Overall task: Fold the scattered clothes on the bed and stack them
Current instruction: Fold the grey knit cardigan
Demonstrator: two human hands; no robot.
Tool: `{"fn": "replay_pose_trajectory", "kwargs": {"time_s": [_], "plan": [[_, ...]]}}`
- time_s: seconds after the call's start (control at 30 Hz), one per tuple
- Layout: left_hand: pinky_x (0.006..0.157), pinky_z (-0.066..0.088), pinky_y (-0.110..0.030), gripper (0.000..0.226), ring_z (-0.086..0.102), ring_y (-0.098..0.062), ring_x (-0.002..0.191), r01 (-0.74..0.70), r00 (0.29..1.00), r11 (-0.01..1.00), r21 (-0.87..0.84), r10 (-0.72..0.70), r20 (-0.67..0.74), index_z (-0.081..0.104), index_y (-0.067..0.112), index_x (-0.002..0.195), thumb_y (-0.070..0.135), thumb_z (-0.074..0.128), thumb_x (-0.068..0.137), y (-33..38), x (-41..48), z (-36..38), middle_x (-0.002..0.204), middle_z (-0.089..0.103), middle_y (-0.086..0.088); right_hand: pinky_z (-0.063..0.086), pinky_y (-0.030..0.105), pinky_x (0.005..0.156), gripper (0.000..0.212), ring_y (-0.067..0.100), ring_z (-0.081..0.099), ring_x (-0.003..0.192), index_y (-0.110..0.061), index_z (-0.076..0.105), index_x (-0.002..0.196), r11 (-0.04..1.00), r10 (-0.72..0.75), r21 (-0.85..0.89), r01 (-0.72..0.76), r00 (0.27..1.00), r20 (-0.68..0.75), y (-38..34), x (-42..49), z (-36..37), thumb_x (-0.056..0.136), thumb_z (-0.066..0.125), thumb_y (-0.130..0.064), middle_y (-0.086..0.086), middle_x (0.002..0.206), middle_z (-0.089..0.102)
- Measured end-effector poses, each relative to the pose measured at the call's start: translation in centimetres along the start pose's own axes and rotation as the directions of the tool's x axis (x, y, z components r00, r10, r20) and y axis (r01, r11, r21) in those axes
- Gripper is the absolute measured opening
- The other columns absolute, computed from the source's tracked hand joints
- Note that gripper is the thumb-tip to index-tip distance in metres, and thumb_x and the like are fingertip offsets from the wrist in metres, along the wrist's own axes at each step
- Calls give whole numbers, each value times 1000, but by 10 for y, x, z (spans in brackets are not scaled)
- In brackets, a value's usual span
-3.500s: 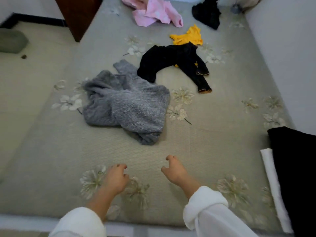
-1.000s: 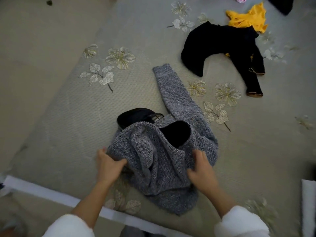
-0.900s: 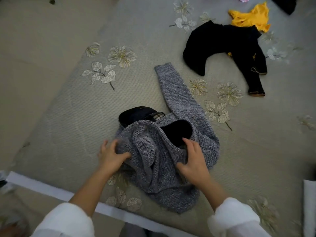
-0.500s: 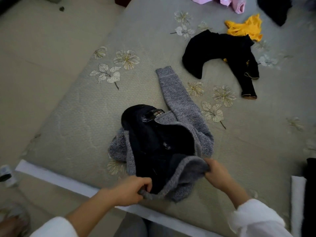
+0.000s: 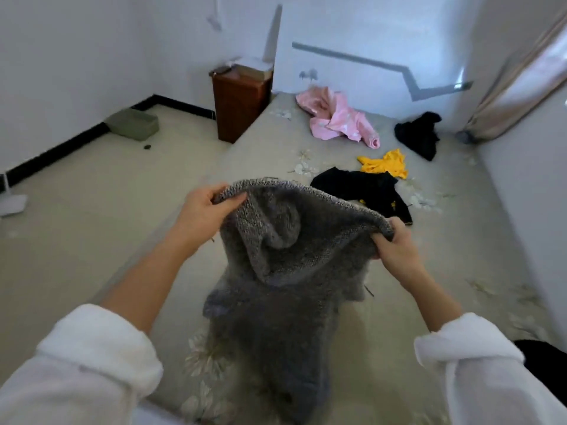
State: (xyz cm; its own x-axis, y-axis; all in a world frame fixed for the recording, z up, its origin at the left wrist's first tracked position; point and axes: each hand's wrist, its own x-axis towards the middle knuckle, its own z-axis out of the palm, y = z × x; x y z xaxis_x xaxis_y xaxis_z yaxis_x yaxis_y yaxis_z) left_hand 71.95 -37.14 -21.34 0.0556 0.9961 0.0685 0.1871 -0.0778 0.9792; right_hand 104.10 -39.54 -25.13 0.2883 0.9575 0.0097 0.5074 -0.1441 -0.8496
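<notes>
**A:** From the head camera, does anything hold something?

**B:** Only the brown cabinet (image 5: pixel 239 108), far beyond the grey sweater (image 5: pixel 285 271) and to its left, at the far corner of the bed (image 5: pixel 460 240). Pale flat things lie on its top. You can't tell from here what they are.

**A:** And the sweater itself?

**B:** You hold it up off the bed in front of you. Your left hand (image 5: pixel 202 210) pinches its ribbed edge between thumb and curled fingers. Your right hand (image 5: pixel 395 250) has its fingers closed round the same edge farther along. The rest hangs down, and its lower end is blurred.

**A:** What lies around it?

**B:** Just behind the sweater is a black top (image 5: pixel 365 188), partly hidden by the raised edge. A yellow garment (image 5: pixel 386 164) touches its far side. Farther back lie a pink garment (image 5: pixel 340 121) and, right of it, a black heap (image 5: pixel 420 136). Far left of the sweater, a green cushion (image 5: pixel 133 124) sits on the floor near the wall.

**A:** Is anything cut off?

**B:** Low to the sweater's right, a dark thing (image 5: pixel 549 357) runs out at the frame's edge. A curtain (image 5: pixel 521 72) hangs far back on the right, with its top out of view.
</notes>
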Motion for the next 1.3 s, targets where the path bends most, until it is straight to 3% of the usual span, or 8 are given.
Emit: {"fn": "replay_pose_trajectory", "kwargs": {"time_s": [0.13, 0.27, 0.53, 0.63, 0.7, 0.83, 1.1, 1.3], "plan": [[76, 56, -24, 20, 67, -4, 79, -186, 982, 952, -243, 186, -26, 71, 27, 87, 11, 60, 90, 74, -1, -1, 81, 71, 11, 41, 6, 50, 18, -8, 50, 50, -14, 45, 80, 971, -199, 78, 228, 941, -274, -59, 10, -38, 94, 54, -6, 4, 69, 46], [79, 56, -26, 25, 69, -17, 90, -63, 927, 959, -276, 158, 339, 77, 22, 93, 29, 81, 69, 59, -25, 1, 97, 73, -4, 56, 45, 70, 6, 25, 66, 77, -24, 54, 92, 966, -165, 159, 205, 958, -236, -49, 4, -54, 94, 50, -29, 11, 88, 63], [56, 28, -25, 14, 35, -4, 49, 227, 441, 869, 439, -494, 750, 57, 11, 58, 6, 62, 71, -113, -109, 72, 52, 43, 12, 53, 39, 66, 24, 14, 65, 66, -17, 58, 81, 978, 208, -69, -198, 957, 203, 54, -60, -14, 99, 46, -8, 1, 75, 63], [66, 42, -23, 44, 54, -5, 77, 118, 324, 763, 635, -634, 702, 71, 9, 102, 1, 50, 65, -175, -121, 86, 87, 66, 6, 51, 30, 70, 14, 21, 60, 83, -5, 62, 91, 948, 319, -91, -305, 903, 290, 75, -84, -1, 94, 49, 1, 7, 87, 60], [76, 44, -22, 46, 56, -12, 95, 211, 425, 719, 663, -678, 600, 68, 8, 113, -1, 47, 74, -201, -117, 91, 104, 64, -2, 48, 30, 71, 13, 20, 54, 81, -6, 64, 85, 940, 342, -113, -323, 878, 335, 83, -94, 5, 90, 53, -2, 6, 82, 54], [65, 37, -28, 20, 50, -18, 76, 461, 669, 702, 542, -677, 308, 52, 17, 65, 15, 52, 85, -230, -98, 107, 81, 56, -8, 41, 39, 71, 25, 17, 40, 69, -23, 41, 51, 938, 347, -115, -327, 868, 355, 81, -104, 16, 61, 64, -20, 6, 63, 38], [104, 39, -39, 61, 50, -37, 121, 725, 610, 610, 320, -784, 115, 40, 3, 139, 29, 62, 88, -273, -78, 165, 135, 52, -18, 28, 26, 52, 14, 14, 33, 53, -17, 41, 58, 777, 533, 138, -614, 759, 374, 76, -117, 30, 61, 55, -18, -3, 54, 41], [103, 37, -39, 57, 44, -44, 124, 703, 584, 545, 456, -809, 66, 37, -1, 133, 26, 61, 90, -271, -71, 186, 133, 49, -27, 37, 21, 51, 50, 11, 48, 63, -13, 42, 111, 743, 667, -137, -655, 711, 222, 98, -117, 49, 77, 78, -18, 3, 84, 51]]}}
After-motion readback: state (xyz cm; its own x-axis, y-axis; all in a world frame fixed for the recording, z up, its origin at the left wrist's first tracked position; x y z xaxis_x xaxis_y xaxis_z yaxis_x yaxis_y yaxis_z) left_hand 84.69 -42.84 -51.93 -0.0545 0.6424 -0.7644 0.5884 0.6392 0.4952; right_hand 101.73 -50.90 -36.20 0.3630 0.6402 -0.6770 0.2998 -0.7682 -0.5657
